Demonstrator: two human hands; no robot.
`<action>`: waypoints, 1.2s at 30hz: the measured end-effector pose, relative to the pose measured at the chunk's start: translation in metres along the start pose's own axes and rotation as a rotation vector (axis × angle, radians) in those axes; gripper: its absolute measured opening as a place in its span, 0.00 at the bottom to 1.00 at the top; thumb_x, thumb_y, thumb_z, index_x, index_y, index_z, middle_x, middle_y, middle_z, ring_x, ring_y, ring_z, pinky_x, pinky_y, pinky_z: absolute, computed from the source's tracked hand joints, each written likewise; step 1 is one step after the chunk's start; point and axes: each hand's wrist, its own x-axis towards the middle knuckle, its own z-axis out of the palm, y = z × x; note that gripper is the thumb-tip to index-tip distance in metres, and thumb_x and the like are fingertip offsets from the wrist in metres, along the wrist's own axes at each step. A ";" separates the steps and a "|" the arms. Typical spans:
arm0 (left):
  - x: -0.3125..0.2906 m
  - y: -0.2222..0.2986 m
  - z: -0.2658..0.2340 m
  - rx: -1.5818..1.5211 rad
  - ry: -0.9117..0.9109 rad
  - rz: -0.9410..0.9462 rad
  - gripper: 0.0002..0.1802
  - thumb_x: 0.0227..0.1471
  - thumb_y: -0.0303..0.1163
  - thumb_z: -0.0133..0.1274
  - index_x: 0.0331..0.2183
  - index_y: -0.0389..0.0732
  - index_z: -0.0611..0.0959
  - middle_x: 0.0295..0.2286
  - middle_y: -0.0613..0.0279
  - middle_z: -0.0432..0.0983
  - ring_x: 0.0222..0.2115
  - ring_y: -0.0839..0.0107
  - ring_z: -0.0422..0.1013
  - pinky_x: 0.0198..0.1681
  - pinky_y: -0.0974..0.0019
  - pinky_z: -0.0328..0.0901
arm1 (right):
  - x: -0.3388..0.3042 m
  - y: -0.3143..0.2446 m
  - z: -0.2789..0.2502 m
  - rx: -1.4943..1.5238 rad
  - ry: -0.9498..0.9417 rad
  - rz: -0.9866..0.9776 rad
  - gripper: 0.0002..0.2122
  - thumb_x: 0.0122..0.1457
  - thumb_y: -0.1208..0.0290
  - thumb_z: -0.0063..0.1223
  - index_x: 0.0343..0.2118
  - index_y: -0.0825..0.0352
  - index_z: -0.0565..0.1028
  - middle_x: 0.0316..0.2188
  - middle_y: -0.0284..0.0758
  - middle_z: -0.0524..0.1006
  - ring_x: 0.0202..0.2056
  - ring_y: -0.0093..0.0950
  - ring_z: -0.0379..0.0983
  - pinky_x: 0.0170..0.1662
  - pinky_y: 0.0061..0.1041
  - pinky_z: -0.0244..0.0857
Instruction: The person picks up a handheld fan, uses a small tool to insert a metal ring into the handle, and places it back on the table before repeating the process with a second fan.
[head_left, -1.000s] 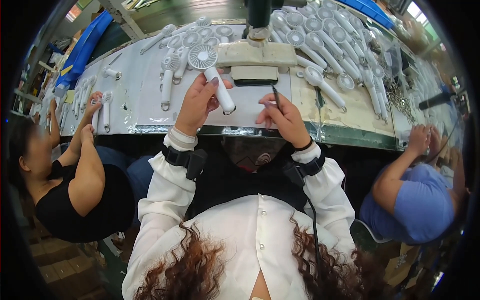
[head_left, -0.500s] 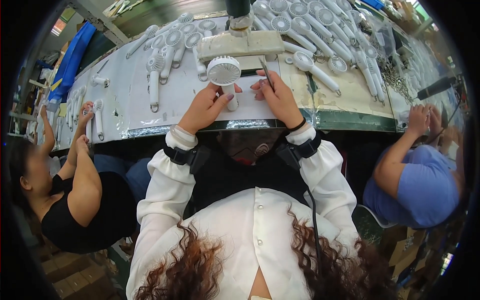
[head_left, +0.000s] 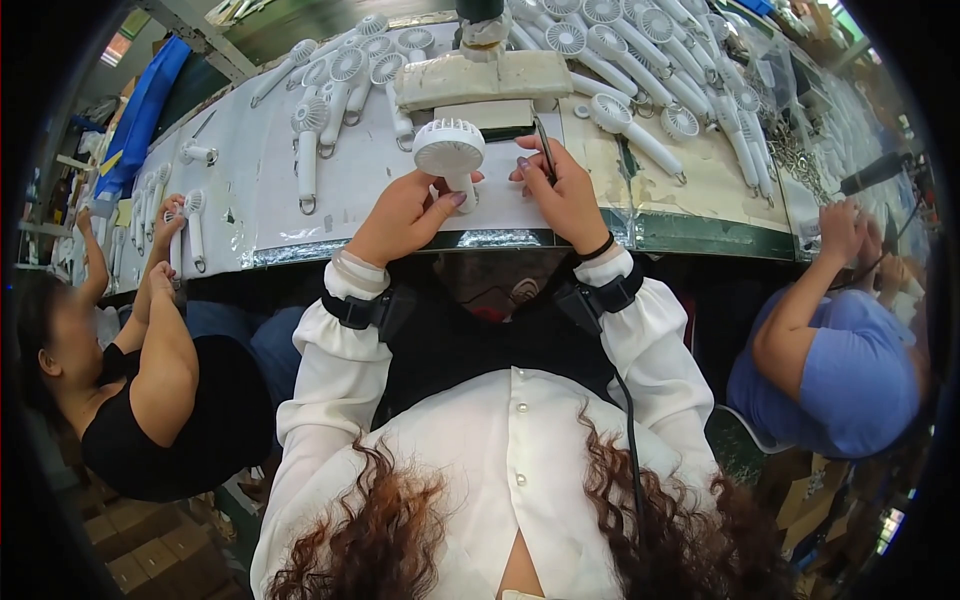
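Observation:
A white handheld fan (head_left: 449, 148) stands upright over the table's near side, its round grille head raised. My left hand (head_left: 408, 212) is closed round its handle, just below the head. To the right, my right hand (head_left: 562, 193) grips a thin, dark, pointed tool like tweezers (head_left: 545, 150), which slants up between thumb and fingers. That tool is apart from the fan. Beyond both hands, a cream padded block (head_left: 485, 80) sits under a post, with a dark-edged flat piece at its front.
Many white fans lie at the back left (head_left: 347, 65) and back right (head_left: 605, 40). One fan (head_left: 612, 113) lies right of my right hand. Metal clips (head_left: 790, 160) are heaped farther right. A person in black (head_left: 180, 400) works at left, another in blue (head_left: 840, 370) at right.
The fan's head has tipped slightly, showing more of its side rim and less of the front grille. My right hand and the tool have shifted a little to the right.

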 end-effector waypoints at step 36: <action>-0.034 0.021 -0.005 0.240 0.144 -0.239 0.41 0.40 0.34 0.68 0.55 0.38 0.68 0.36 0.64 0.75 0.24 0.73 0.67 0.31 0.70 0.66 | -0.001 0.003 0.001 -0.007 -0.008 -0.005 0.15 0.63 0.75 0.49 0.52 0.68 0.69 0.28 0.30 0.77 0.30 0.15 0.70 0.35 0.16 0.66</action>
